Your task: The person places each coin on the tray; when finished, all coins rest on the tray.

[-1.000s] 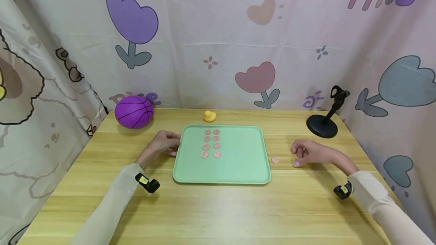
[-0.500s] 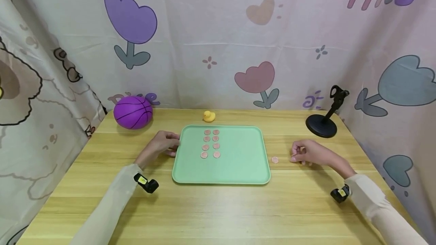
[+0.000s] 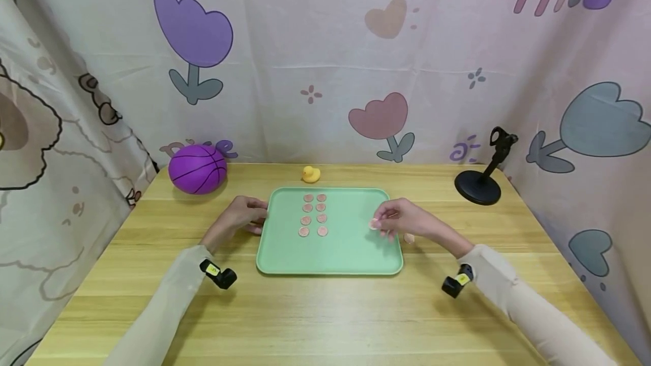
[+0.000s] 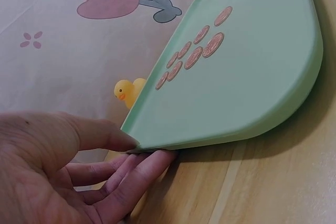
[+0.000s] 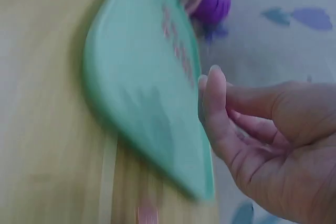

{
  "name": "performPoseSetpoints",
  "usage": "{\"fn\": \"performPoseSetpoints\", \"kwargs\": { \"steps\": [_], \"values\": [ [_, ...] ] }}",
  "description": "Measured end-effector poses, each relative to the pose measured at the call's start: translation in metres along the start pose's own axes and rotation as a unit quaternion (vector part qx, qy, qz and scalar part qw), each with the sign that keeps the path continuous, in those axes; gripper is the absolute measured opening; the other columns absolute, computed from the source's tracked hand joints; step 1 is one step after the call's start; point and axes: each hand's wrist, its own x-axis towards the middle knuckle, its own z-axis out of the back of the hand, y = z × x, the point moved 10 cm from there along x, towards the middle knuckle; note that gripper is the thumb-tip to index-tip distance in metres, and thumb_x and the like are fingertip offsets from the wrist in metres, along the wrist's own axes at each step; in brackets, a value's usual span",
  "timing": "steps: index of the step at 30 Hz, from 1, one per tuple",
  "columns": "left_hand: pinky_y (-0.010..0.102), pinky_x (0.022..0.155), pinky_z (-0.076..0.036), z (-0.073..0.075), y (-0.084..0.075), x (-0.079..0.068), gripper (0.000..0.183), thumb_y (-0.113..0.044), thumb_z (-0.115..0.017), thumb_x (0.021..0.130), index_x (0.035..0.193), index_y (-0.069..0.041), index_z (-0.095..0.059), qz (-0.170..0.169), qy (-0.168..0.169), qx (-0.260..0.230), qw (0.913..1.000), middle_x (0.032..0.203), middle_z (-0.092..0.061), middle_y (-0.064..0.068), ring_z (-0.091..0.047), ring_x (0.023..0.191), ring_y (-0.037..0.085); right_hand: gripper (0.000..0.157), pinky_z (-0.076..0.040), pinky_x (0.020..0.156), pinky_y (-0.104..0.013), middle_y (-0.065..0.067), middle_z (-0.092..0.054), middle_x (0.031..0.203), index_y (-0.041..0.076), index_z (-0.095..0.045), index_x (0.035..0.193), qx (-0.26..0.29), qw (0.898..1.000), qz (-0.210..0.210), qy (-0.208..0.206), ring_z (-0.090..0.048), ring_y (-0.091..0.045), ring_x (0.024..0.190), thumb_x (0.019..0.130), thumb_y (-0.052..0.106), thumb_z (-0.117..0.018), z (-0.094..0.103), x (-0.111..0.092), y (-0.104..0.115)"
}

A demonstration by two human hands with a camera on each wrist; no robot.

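A pale green tray lies on the wooden table, with several copper-coloured coins set out in two columns on its left half. My left hand grips the tray's left edge; the left wrist view has the thumb on the rim and the other fingers against its outer side. Over the right part of the tray, my right hand pinches one coin between thumb and fingertips. That coin is mostly hidden by the fingers in the right wrist view. One more coin sits on the table beside the tray's right edge.
Behind the tray stands a small yellow rubber duck. A purple ball with basketball lines rests at the back left. At the back right is a black stand on a round base. A printed curtain hangs behind the table.
My right hand has moved left from the table beside the tray to over the tray's right part, bringing a pinched coin. My left hand stays on the tray's edge.
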Motion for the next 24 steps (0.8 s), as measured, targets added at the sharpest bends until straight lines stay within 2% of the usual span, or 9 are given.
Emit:
{"fn": "performPoseSetpoints", "kwargs": {
  "steps": [4,13,17,24],
  "values": [
    [0.032,0.075,-0.068,-0.001,0.000,0.001,0.042,-0.008,-0.060,0.104,0.139,0.015,-0.054,0.000,0.001,0.003,1.0000,0.116,-0.069,0.025,-0.070,0.090,0.018,0.018,-0.066,0.067,-0.035,-0.022,-0.073,0.088,-0.003,-0.072,0.103,0.039,0.999,-0.027,0.003,-0.070,-0.021,0.071,0.098,0.014,-0.076,-0.029,0.019,0.010],
    [0.032,0.076,-0.068,0.000,0.000,0.000,0.043,-0.007,-0.060,0.104,0.140,0.015,-0.052,0.004,-0.001,0.000,1.0000,0.117,-0.069,0.025,-0.070,0.091,0.020,0.013,-0.065,0.057,-0.032,-0.018,-0.075,0.083,-0.004,-0.068,0.102,0.104,0.994,-0.030,0.028,-0.070,-0.016,0.062,0.098,0.008,-0.073,-0.101,0.058,0.030],
    [0.033,0.076,-0.068,-0.002,-0.001,0.002,0.042,-0.008,-0.060,0.104,0.139,0.015,-0.053,0.000,0.001,-0.001,1.0000,0.117,-0.069,0.025,-0.070,0.091,0.019,0.013,-0.065,0.056,-0.033,-0.016,-0.073,0.077,-0.005,-0.068,0.098,0.094,0.995,-0.023,0.018,-0.069,-0.014,0.057,0.098,0.007,-0.073,-0.114,0.066,0.036],
    [0.033,0.075,-0.068,-0.001,0.000,-0.001,0.044,-0.007,-0.061,0.103,0.140,0.016,-0.052,0.004,-0.001,0.001,1.0000,0.116,-0.069,0.025,-0.070,0.091,0.020,0.017,-0.065,0.054,-0.034,-0.014,-0.072,0.071,-0.006,-0.071,0.090,0.045,0.999,0.001,-0.001,-0.066,-0.014,0.052,0.098,0.009,-0.073,-0.123,0.073,0.045]
  ]
}}
